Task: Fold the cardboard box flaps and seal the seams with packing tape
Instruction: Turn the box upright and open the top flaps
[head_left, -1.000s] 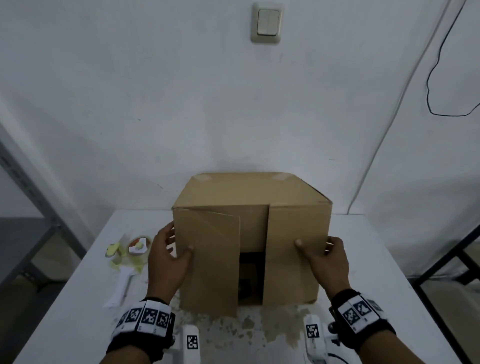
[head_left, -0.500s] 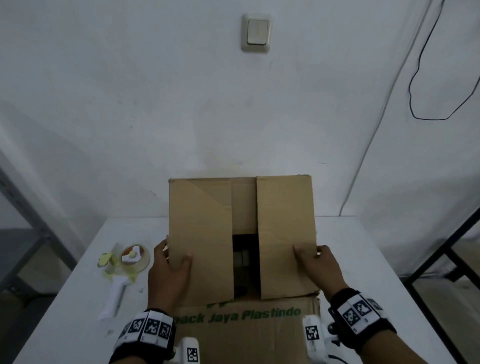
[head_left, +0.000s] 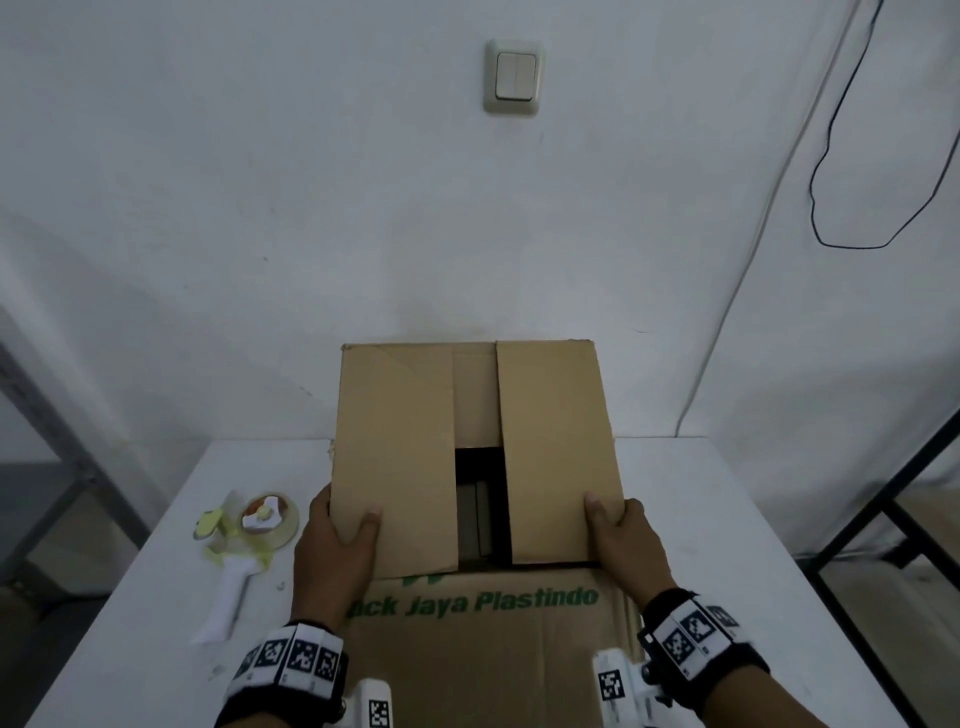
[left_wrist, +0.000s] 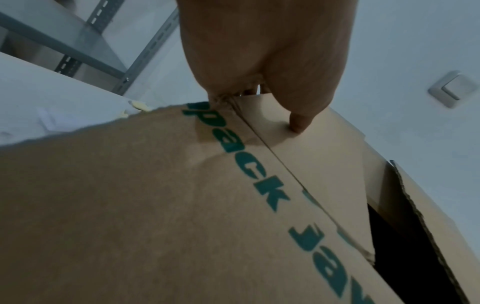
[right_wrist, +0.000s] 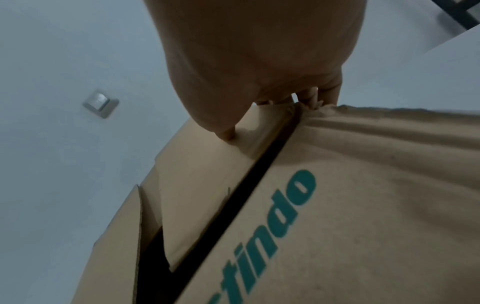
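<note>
While thumbs press flaps | left hand (head_left: 332, 551) grips box (head_left: 467, 639) corner | right hand (head_left: 626, 545) likewise

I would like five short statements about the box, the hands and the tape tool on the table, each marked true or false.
1. Both hands grip the cardboard box at its near corners. True: the left hand and the right hand each have a thumb on a flap.
2. The two top flaps meet with no gap. False: a dark gap is open between them.
3. The tape dispenser lies on the table, left of the box. True.
4. The right hand holds the tape dispenser. False: no hand touches it.
5. The printing on the box is red. False: the lettering is green.
</note>
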